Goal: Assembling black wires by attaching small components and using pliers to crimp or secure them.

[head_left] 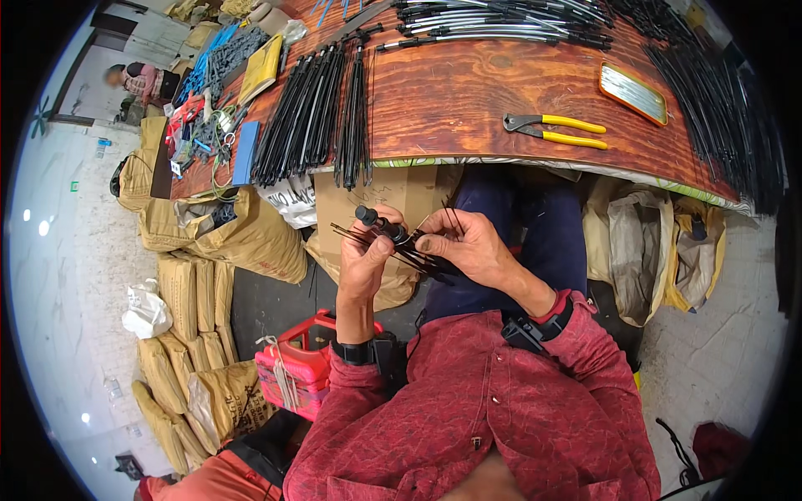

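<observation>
Over my lap, just in front of the table edge, I hold what looks like a black umbrella frame with a dark hub and thin ribs fanning out. My left hand is closed around it below the rounded black end, with several ribs sticking out past the fingers. Beside it, my right hand pinches thin black ribs near the hub; a few stand up between its fingers. The exact spot the right fingertips grip is partly hidden.
On the wooden table lie yellow-handled nippers, a shallow metal tin, bundles of black rib sets and silver-black shafts. Brown sacks and a red plastic case stand left; open sacks stand right. Another person is far left.
</observation>
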A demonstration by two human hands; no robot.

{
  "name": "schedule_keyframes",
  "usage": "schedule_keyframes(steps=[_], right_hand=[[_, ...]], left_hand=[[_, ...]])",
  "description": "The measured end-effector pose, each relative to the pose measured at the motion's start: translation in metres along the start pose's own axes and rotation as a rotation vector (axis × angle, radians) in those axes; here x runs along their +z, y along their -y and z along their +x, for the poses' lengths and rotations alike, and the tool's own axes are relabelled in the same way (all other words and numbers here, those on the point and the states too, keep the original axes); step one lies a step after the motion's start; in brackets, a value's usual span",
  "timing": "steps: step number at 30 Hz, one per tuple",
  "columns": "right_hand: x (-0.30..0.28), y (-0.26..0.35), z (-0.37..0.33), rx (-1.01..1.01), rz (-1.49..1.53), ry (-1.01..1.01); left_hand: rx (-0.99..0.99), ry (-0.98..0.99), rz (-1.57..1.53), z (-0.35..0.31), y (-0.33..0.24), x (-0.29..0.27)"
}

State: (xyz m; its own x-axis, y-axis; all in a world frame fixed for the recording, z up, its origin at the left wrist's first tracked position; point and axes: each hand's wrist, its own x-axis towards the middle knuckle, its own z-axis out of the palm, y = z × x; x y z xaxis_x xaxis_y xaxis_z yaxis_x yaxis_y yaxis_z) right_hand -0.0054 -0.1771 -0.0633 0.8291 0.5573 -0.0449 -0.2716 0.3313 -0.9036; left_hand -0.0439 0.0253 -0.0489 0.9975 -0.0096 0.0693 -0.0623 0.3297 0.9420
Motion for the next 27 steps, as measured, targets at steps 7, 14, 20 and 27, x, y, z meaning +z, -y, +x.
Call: schedule_keyframes(steps=[7, 14, 20, 27], right_hand=[[-0.002, 0.000, 0.002, 0.005, -0.015, -0.009], [-0.002, -0.003, 0.003, -0.049, -0.050, -0.051], [-0.001, -0.006, 0.003, -0.073, -0.068, -0.056], [0.001, -0.007, 0.002, -0.056, -0.066, -0.044]], left_hand=[[0.011, -0.066, 0.036, -0.001, -0.004, 0.006], [-0.011, -0.196, 0.207, -0.003, -0.009, 0.013], [-0.025, -0.171, 0.223, -0.007, -0.008, 0.008], [0.016, -0.184, 0.131, -0.004, -0.006, 0.009]])
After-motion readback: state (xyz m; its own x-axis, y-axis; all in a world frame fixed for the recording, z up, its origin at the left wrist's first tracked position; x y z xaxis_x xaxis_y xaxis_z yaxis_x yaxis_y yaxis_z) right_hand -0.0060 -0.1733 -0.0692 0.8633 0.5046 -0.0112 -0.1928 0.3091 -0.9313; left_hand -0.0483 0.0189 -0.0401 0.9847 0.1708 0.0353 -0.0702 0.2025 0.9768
